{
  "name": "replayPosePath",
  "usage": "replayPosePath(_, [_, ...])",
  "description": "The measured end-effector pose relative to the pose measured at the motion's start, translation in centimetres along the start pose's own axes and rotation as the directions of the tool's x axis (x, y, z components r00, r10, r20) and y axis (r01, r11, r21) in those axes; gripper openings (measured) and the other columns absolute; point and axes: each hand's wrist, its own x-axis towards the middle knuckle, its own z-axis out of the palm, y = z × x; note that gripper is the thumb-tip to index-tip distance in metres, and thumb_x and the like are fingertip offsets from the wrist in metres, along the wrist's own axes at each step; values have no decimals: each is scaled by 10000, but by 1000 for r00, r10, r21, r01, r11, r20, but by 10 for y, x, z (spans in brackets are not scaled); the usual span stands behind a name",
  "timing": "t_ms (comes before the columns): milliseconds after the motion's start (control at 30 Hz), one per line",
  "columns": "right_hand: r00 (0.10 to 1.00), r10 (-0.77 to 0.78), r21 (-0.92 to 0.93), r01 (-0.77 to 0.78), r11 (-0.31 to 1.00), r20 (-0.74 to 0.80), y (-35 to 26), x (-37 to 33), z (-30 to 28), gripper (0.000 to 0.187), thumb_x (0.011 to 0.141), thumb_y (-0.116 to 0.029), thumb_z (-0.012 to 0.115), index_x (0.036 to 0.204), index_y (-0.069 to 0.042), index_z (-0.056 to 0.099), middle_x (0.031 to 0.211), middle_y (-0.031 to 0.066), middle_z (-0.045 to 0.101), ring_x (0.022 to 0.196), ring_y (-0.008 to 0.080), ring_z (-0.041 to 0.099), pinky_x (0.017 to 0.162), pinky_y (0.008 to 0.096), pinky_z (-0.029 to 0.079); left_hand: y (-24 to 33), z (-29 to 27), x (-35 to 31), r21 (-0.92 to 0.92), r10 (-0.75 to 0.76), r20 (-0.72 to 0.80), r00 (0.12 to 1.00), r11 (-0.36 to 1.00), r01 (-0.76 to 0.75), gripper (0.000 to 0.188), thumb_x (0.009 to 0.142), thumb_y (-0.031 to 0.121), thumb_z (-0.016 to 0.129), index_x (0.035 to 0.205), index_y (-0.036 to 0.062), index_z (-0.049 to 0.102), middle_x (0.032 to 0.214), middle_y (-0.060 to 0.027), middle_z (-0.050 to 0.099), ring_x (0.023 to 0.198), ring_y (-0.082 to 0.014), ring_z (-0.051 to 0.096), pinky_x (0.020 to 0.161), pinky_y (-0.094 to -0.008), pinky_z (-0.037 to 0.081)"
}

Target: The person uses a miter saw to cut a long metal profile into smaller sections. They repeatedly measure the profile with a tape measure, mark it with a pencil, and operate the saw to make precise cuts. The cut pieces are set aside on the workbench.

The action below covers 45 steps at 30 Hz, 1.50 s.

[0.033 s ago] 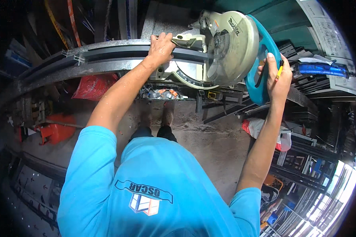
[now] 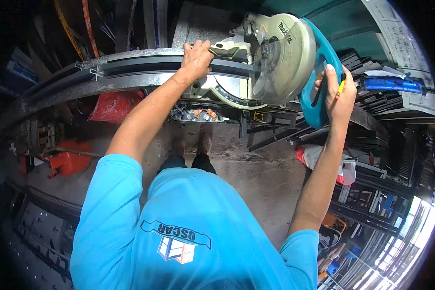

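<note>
A mitre saw [image 2: 295, 63] with a cream blade housing and a teal handle [image 2: 311, 108] stands at the far side of me. A long dark metal profile [image 2: 145, 66] lies along its bed and runs off to the left, its right end near the blade guard [image 2: 268, 79]. My left hand [image 2: 196, 59] is closed over that profile, pressing it beside the saw's fence. On the right, my right hand [image 2: 340, 99] wraps the teal handle, its thumb lying up along it. A yellow-and-black pen [image 2: 341, 88] sticks out between its fingers. The blade itself is hidden.
Metal rails [image 2: 82, 99] carry the profile on the left, with a red bag [image 2: 112, 107] below. Dark profiles are stacked at the right, near a blue cylindrical object [image 2: 394, 85]. A red-and-white plastic bag [image 2: 319, 159] and an orange object [image 2: 70, 159] lie lower down.
</note>
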Motion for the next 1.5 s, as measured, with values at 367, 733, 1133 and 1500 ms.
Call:
replayPosePath(367, [997, -67, -72, 64, 995, -46, 2, -5, 1, 384, 1005, -254, 675, 1213, 63, 614, 834, 58, 681, 639, 121, 666, 579, 268, 538, 2, 3, -1, 8, -7, 3, 1000, 1000, 7, 344, 656, 261, 895, 972, 159, 806, 1143, -75, 571, 1154, -287, 520, 932, -532, 396])
replayPosePath(733, [985, 168, 271, -170, 947, 29, 10, 0, -7, 572, 1071, -505, 467, 1218, 19, 640, 919, 155, 724, 720, 204, 714, 661, 321, 586, 9, 2, 1, 104, -34, 15, 999, 994, 32, 329, 695, 253, 863, 1006, 171, 794, 1139, -87, 584, 1154, -294, 539, 943, -557, 411])
replayPosePath(1133, [886, 390, 280, -452, 847, 249, -13, 40, -22, 682, 997, -653, 507, 858, -13, 698, 695, 106, 678, 563, 189, 648, 557, 317, 555, 22, 9, 8, 245, -145, 2, 989, 959, 140, 236, 756, 123, 737, 969, 34, 781, 1129, -123, 610, 1114, -317, 571, 999, -643, 369])
replayPosePath(1500, [917, 356, 269, -394, 879, 181, -7, 17, -15, 639, 1032, -612, 475, 860, -26, 662, 700, 76, 645, 550, 160, 611, 519, 296, 513, 26, 10, 9, 295, -143, -20, 990, 945, 142, 234, 763, 125, 729, 973, 35, 779, 1106, -111, 620, 1104, -292, 573, 993, -614, 381])
